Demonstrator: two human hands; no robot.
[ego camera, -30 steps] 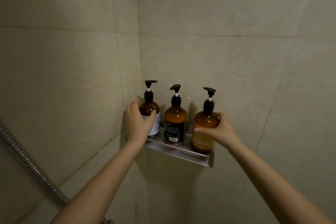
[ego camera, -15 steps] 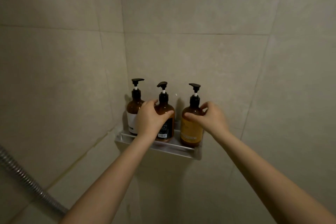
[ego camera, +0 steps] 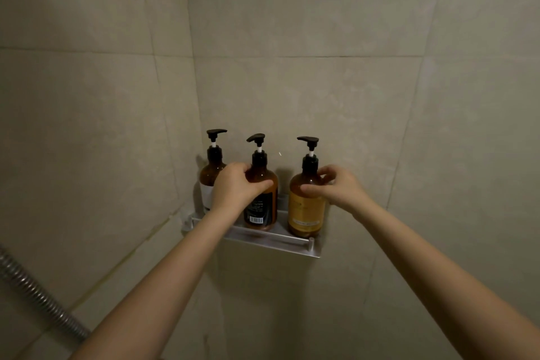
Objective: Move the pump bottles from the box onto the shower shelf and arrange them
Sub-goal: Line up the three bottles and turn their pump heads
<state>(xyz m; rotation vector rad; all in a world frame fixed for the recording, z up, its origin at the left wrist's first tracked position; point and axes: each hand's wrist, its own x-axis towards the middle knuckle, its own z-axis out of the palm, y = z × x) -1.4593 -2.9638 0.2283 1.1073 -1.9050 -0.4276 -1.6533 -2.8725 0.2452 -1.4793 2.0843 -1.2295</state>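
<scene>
Three amber pump bottles with black pumps stand upright in a row on the metal shower shelf (ego camera: 271,238) in the tiled corner. The left bottle (ego camera: 211,177) has a white label and stands free. My left hand (ego camera: 235,188) grips the shoulder of the middle bottle (ego camera: 264,207), which has a black label with a barcode. My right hand (ego camera: 336,188) holds the shoulder of the right bottle (ego camera: 305,210), which has a yellow label, thumb across its front. The box is out of view.
Beige tiled walls meet in a corner behind the shelf. A ribbed metal shower hose (ego camera: 38,298) runs diagonally along the lower left wall.
My left hand left the white-label bottle and took hold of the middle bottle. My right hand stayed on the right bottle, shifting up to its shoulder. The view moved a little.
</scene>
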